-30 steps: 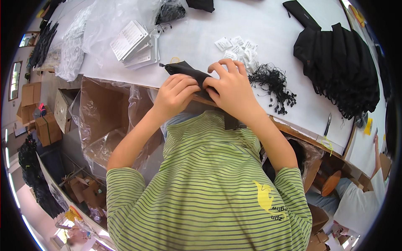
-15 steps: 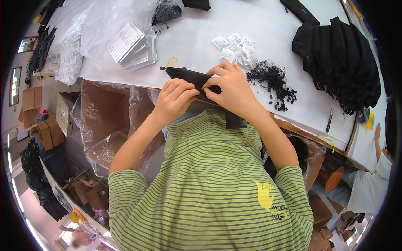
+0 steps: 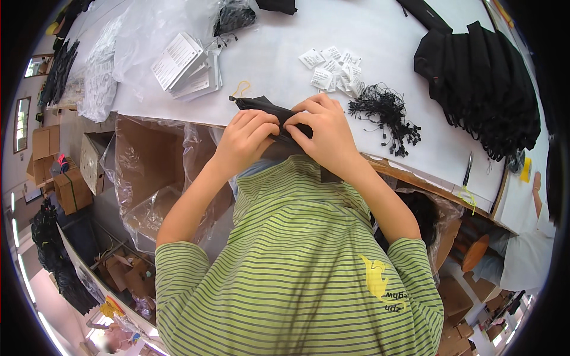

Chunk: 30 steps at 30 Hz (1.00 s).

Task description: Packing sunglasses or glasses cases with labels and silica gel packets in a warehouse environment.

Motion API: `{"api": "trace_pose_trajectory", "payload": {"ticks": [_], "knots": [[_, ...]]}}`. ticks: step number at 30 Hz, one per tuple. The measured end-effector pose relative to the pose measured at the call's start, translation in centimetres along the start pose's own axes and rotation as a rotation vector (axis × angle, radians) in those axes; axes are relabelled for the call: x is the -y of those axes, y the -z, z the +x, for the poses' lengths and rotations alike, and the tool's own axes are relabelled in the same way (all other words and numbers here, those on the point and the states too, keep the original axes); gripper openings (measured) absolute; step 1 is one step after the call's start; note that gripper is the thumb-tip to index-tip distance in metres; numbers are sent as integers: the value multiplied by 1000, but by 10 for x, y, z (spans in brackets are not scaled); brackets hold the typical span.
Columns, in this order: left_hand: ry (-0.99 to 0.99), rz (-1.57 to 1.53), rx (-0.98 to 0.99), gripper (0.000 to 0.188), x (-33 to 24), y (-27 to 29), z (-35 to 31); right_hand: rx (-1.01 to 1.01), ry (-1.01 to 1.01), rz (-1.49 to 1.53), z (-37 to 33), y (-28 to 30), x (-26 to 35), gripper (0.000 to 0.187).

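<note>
Both hands grip a black fabric pouch [image 3: 264,105] at the table's front edge, close to my body. My left hand [image 3: 246,135] pinches its near side, with fingers curled over the cloth. Thumb and fingers of my right hand [image 3: 323,127] press together on its right part, and the spot between the fingertips is partly hidden. From the pouch's far left corner a thin yellow cord loop [image 3: 242,88] sticks out onto the white table. Just beyond my right hand lie a heap of small white labels [image 3: 335,68] and a tangle of black tag strings [image 3: 389,115].
A stack of printed cards [image 3: 181,62] and clear plastic bags [image 3: 142,44] lie at the left. Many black pouches [image 3: 469,83] are piled at the right, near a small cutter [image 3: 468,169]. A plastic-lined carton [image 3: 148,160] stands below the edge. Another person [image 3: 528,255] is at far right.
My hands have shifted slightly on the pouch, and its cloth is more bunched between them. The black flap hanging below my right hand shows less.
</note>
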State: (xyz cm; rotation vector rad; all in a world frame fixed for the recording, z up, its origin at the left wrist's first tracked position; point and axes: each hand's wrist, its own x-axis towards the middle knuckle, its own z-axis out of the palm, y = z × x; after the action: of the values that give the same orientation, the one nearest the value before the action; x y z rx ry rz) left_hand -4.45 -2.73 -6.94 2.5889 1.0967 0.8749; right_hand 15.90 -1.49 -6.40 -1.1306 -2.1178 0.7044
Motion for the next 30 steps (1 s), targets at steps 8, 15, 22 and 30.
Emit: {"api": "trace_pose_trajectory", "payload": {"ticks": [8,15,22,30], "knots": [[-23,18,9,29,1,2,-1,37,-5,-91,0,8,6,6],[-46,25,-13,27,-1,2,0,33,5,-73,-1,1,4,7],[85,2,13,29,-3,-1,-2,43,151,-99,2,0,2,7],[-33,30,-12,30,-4,-6,-3,116,139,-128,0,6,1,10]]}}
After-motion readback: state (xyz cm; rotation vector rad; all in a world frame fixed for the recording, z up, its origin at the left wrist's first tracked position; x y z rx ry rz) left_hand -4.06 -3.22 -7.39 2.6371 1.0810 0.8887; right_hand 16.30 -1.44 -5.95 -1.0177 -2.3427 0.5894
